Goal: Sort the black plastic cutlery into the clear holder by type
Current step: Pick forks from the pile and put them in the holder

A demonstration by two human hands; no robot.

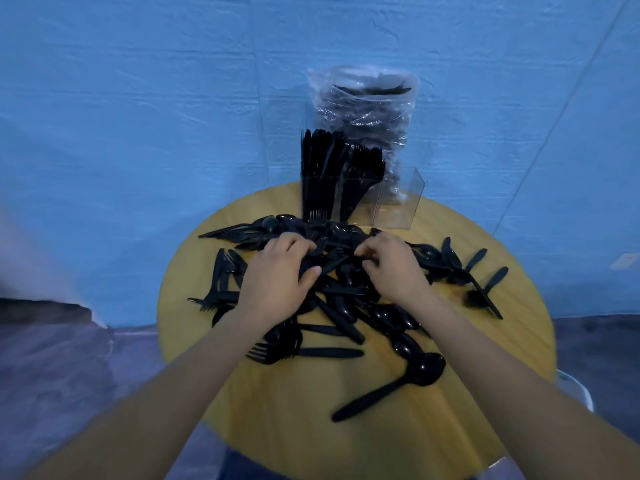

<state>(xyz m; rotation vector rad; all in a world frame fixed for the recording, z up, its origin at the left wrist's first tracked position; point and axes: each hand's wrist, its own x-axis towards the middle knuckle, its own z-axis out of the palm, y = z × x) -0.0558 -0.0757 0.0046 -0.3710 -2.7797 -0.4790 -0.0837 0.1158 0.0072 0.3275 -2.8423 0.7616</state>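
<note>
A heap of black plastic cutlery (339,306) covers the middle of the round wooden table (485,341). My left hand (277,271) lies on the heap with its fingers curled around a few black pieces. My right hand (391,265) is beside it, fingertips pinching into the pile; which piece it holds is hidden. The clear holder (398,202) stands at the table's far edge. Its left compartment holds upright knives (318,168), the middle one forks (363,171), and the right one looks empty. A lone spoon (398,386) lies near the front.
A clear plastic bag (367,112) stuffed with more black cutlery stands behind the holder against the blue sheet backdrop. Loose spoons and a fork lie toward the table's right edge (478,282). A white object (575,386) shows past the table's right rim.
</note>
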